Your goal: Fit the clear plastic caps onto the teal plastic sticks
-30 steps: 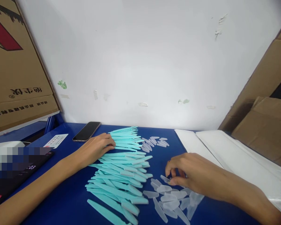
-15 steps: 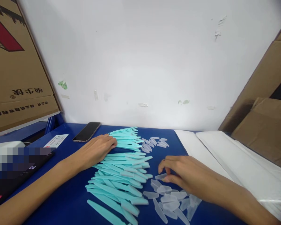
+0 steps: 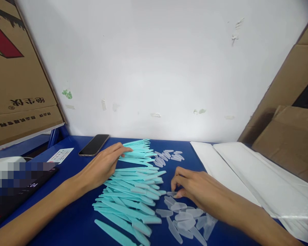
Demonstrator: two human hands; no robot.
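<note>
Slim turquoise eyebrow razors lie in a long overlapping pile (image 3: 128, 201) and in a smaller far bunch (image 3: 138, 152) on the blue table. Over the left ends of the far bunch rests my left hand (image 3: 105, 165), its index finger stretched across the handles; its other fingers are partly hidden. My right hand (image 3: 192, 186) is bent down at the near right, thumb and fingertips closed on a translucent plastic blade cap (image 3: 171, 193). More such caps (image 3: 186, 223) are heaped loosely just below that hand. A second, smaller group of caps (image 3: 164, 157) lies beside the far razors.
A phone (image 3: 94, 145) and a printed card (image 3: 61, 155) lie at the back left, with a dark screen device (image 3: 20, 191) nearer. White padded sheets (image 3: 246, 171) cover the right side. Cardboard boxes (image 3: 23, 75) flank both sides, and a white wall (image 3: 154, 68) closes the back.
My left index finger has straightened out over the far razors from a more curled pose. My right hand has shifted slightly left with the cap at its fingertips.
</note>
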